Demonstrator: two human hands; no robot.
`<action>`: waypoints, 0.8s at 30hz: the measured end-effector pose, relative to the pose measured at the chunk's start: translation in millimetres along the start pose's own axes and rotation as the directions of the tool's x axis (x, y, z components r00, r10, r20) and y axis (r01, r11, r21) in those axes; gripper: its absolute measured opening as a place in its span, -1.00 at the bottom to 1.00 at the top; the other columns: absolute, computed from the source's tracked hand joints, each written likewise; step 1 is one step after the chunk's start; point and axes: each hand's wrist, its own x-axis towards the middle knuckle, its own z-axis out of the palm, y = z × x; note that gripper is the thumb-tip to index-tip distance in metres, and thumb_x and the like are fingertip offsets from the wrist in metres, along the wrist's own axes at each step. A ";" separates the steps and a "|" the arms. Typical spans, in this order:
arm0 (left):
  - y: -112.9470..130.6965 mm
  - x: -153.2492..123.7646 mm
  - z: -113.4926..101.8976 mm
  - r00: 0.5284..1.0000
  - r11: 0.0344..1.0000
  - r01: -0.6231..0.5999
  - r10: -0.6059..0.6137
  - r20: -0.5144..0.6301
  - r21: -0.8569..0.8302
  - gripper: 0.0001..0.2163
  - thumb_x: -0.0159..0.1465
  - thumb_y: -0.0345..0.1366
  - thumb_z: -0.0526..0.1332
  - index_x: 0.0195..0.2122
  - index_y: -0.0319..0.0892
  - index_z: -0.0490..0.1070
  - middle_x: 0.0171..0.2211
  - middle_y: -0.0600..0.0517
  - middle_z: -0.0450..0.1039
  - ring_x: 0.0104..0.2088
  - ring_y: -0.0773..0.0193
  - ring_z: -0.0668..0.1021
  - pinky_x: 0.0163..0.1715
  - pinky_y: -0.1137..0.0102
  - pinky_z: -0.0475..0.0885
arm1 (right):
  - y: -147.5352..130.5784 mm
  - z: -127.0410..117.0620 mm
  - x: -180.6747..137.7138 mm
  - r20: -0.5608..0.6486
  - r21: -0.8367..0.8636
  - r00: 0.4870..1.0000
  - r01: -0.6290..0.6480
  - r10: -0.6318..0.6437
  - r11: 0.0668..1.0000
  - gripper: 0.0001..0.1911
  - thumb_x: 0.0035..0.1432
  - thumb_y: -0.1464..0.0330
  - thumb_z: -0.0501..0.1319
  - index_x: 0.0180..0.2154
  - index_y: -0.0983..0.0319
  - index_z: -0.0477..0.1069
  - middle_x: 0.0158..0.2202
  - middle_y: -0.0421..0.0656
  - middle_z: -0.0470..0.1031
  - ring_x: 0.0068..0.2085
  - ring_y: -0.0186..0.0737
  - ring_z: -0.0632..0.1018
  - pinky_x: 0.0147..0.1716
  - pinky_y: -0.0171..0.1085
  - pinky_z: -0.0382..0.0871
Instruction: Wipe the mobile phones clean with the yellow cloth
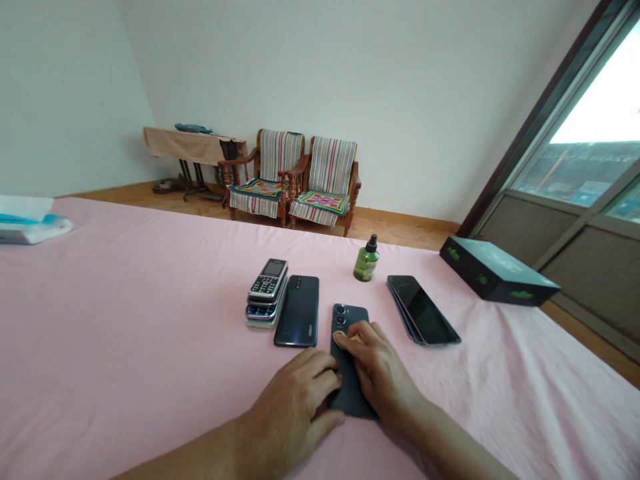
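Creased pink cloth [525, 380], flat phone [349, 381]

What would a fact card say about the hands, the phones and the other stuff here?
Left hand: touching the left edge of a dark phone
Right hand: pressing a small yellowish piece on that phone's back
Left of hands' phone: OPPO phone, then keypad-phone stack
Right: pile of dark-screened devices, then black box
Behind: green bottle, upright
Underneath: pink cloth
Background: two chairs
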 end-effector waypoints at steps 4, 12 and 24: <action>-3.4 -1.0 1.8 1.000 1.000 -0.014 0.013 -0.014 -0.018 -0.74 0.16 -0.42 0.38 -0.11 -0.21 0.47 -0.08 -0.06 0.43 -0.06 0.10 0.45 -0.01 0.25 0.38 | 12.5 2.4 30.2 -0.034 -0.065 0.999 0.001 -0.004 0.998 -0.56 0.08 0.71 -0.02 -0.19 0.25 0.50 -0.22 -0.04 0.38 -0.18 -0.11 0.35 -0.19 -0.17 0.34; -5.0 -0.4 0.8 1.000 0.999 -0.009 0.009 -0.014 -0.032 -0.76 0.16 -0.42 0.38 -0.13 -0.18 0.47 -0.08 -0.04 0.43 -0.07 0.11 0.45 -0.02 0.26 0.39 | 18.4 8.7 38.0 -0.107 -0.086 0.994 0.008 -0.017 0.996 -0.60 0.01 0.70 0.03 -0.25 0.26 0.50 -0.27 -0.06 0.36 -0.20 -0.13 0.36 -0.19 -0.22 0.33; -3.5 -2.0 1.3 1.000 0.999 0.011 -0.011 -0.003 -0.034 -0.75 0.15 -0.43 0.38 -0.14 -0.18 0.47 -0.09 -0.04 0.43 -0.08 0.11 0.45 -0.03 0.26 0.39 | 22.0 18.1 42.9 -0.205 -0.066 0.977 -0.067 0.052 0.996 -0.74 0.04 0.62 0.06 -0.36 0.23 0.45 -0.36 -0.11 0.36 -0.26 -0.15 0.38 -0.25 -0.23 0.31</action>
